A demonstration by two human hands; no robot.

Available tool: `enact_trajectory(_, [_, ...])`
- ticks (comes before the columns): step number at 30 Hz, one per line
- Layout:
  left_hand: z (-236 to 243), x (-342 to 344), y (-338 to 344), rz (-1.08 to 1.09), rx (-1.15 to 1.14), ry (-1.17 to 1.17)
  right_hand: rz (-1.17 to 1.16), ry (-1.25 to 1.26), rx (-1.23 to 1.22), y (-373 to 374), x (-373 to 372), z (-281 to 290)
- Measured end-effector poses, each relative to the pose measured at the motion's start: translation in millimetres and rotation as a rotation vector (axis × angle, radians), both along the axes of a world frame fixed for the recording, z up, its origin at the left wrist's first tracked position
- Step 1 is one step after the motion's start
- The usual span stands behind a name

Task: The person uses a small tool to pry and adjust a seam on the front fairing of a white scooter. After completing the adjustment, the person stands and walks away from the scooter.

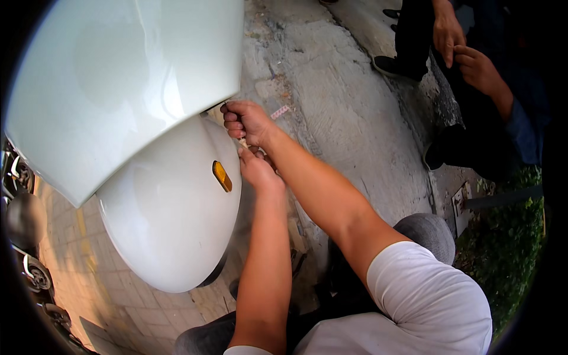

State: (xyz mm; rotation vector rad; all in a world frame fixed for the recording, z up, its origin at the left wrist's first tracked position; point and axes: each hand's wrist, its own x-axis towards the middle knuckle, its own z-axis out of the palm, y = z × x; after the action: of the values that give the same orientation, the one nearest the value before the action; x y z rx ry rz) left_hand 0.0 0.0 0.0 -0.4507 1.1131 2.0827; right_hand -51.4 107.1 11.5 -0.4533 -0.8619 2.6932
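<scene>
A white body panel (118, 71) of a vehicle fills the upper left, above a rounded white lower piece (157, 219) with an amber reflector (222, 176). At the gap along their right end, my right hand (245, 124) is closed, its fingers curled beside the panel edge. My left hand (258, 168) is closed just below it, thumb pointing up against a small pale piece (242, 142) between the two hands. The fingers hide much of what they grip, so I cannot make out what it is.
Cracked concrete (313, 100) runs beside the vehicle to a low curb. A person (408, 35) in dark clothes and another hand (476, 71) are at the upper right, near greenery (503, 248) and a dark post (503, 195). Parked two-wheelers (36, 275) line the far left.
</scene>
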Motion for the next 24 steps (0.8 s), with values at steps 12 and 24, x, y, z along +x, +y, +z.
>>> enact_trajectory(12, [18, 7, -4, 0.067, 0.170, 0.078, -0.213, -0.336, 0.403, -31, -3, 27])
enact_trajectory(24, [22, 11, -1, 0.060, 0.090, 0.153, -0.215, -0.484, 0.666, -35, 2, 33])
